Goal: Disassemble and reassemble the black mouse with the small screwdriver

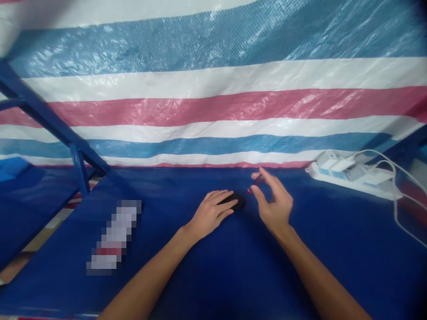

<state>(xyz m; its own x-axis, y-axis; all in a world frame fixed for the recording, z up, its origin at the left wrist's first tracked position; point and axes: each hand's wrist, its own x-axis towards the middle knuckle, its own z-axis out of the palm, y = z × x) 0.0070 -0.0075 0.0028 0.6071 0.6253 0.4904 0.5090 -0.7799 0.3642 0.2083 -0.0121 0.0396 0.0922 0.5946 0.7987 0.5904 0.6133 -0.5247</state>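
My left hand (211,212) rests over a black computer mouse (239,202) on the blue surface. Its fingers reach across the mouse and hide most of it; only the rounded right end shows. Just to the right, my right hand (274,200) is raised a little, thumb and fingers curved towards each other. Between them is a small dark-red object (249,190), too small and blurred to name. A gap separates this hand from the mouse.
A white power strip (353,180) with plugged-in chargers and white cables lies at the back right. A pixelated, pale oblong item (115,235) lies on the left of the blue tabletop (213,275). Blue metal bars (56,120) slant at the left; a striped plastic sheet (213,106) hangs behind.
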